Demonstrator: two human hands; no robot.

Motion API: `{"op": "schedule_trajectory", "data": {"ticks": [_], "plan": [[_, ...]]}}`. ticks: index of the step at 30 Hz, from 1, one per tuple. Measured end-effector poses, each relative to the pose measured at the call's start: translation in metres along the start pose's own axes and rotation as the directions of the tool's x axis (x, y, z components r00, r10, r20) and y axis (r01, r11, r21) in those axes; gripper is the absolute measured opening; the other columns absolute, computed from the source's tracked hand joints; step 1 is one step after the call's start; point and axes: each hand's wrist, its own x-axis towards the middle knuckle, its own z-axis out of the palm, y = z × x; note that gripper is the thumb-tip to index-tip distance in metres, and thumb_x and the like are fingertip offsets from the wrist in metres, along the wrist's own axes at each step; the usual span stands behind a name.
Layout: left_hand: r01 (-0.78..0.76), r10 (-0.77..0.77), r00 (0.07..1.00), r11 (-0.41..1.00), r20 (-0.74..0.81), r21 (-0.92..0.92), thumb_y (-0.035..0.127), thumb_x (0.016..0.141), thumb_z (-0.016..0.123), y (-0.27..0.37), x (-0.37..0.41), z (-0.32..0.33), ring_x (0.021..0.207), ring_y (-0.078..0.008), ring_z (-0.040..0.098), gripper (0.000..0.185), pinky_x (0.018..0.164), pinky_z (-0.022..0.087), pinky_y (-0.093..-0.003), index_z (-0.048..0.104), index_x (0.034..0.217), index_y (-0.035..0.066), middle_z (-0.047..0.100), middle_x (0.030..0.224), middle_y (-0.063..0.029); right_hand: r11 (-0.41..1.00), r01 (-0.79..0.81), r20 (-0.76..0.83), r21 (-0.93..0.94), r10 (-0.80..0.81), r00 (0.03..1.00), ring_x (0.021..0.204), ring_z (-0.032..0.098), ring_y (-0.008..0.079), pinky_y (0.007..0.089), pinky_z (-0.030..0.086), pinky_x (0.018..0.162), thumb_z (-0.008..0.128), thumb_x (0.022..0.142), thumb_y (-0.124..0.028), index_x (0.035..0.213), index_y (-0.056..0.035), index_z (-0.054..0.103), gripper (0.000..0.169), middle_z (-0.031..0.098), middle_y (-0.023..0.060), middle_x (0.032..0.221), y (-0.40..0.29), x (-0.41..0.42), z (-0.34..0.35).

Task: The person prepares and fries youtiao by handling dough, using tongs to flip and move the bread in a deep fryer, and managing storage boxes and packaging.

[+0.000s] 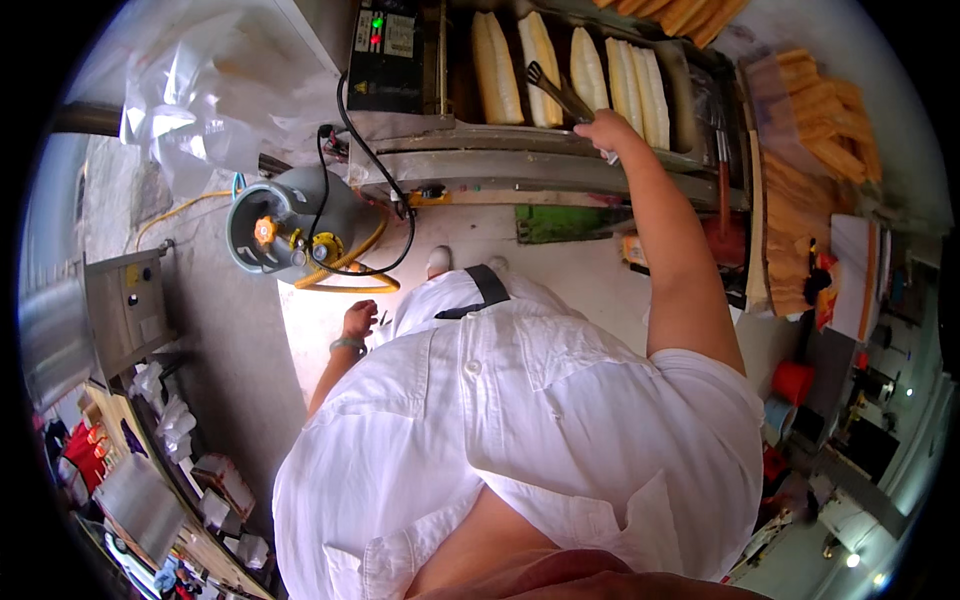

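My right hand (609, 133) grips the handle end of metal food tongs (561, 94) at the front edge of a deep fryer (487, 139). The tongs' slotted tip lies over a long pale dough stick (540, 71), the second from the left. Another pale dough stick (496, 71) floats left of it in dark oil, and several more lie to the right. My left hand (360, 319) hangs low beside my white trousers, its fingers loosely bent, with a bracelet on the wrist. Nothing plainly shows in it.
A grey gas cylinder (289, 221) with an orange valve and yellow hose stands at the left front of the fryer. A black cable (409, 240) loops beside it. The control box (386, 56) has lit lamps. Browned fried dough sticks (832, 120) are piled at the right.
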Motion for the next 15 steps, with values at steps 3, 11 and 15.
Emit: {"op": "schedule_trajectory", "data": {"ticks": [3, 11, 15], "plan": [[0.004, -0.003, 1.000, 0.997, -0.014, 0.081, 0.025, 0.077, 0.049, -0.013, -0.008, -0.012, 0.062, -0.0115, 0.050, 0.026, 0.046, 0.037, -0.0277, 0.053, 0.099, 0.011, 0.056, 0.078, -0.0001, 0.991, -0.012, -0.184, -0.131, -0.012, 0.983, 0.071, 0.057, 0.0299, 0.0388, 0.045, 0.061, 0.058, 0.074, -0.035, 0.080, 0.0074, 0.055, 0.043, 0.058, 0.0204, 0.079, -0.013, -0.032, 0.001], [-0.004, 0.008, 1.000, 0.993, -0.029, 0.122, 0.027, 0.076, 0.051, -0.002, -0.014, -0.014, 0.062, -0.0114, 0.050, 0.030, 0.047, 0.037, -0.0273, 0.052, 0.101, 0.011, 0.055, 0.078, 0.0002, 0.987, 0.159, -0.131, 0.004, -0.157, 0.979, 0.061, 0.056, 0.0256, 0.0354, 0.044, 0.054, 0.058, 0.074, -0.036, 0.099, 0.0098, 0.045, 0.053, 0.056, 0.0181, 0.075, -0.020, -0.052, -0.003], [-0.031, 0.030, 0.999, 0.999, -0.025, -0.016, 0.026, 0.076, 0.053, 0.019, -0.006, 0.001, 0.061, -0.0102, 0.050, 0.028, 0.046, 0.037, -0.0252, 0.053, 0.099, 0.011, 0.055, 0.076, 0.0016, 0.987, 0.104, 0.013, 0.121, -0.107, 0.994, 0.048, 0.051, 0.0200, 0.0336, 0.041, 0.043, 0.061, 0.072, -0.035, 0.098, 0.0123, 0.045, 0.057, 0.053, 0.0137, 0.064, -0.026, -0.024, 0.004]]}}
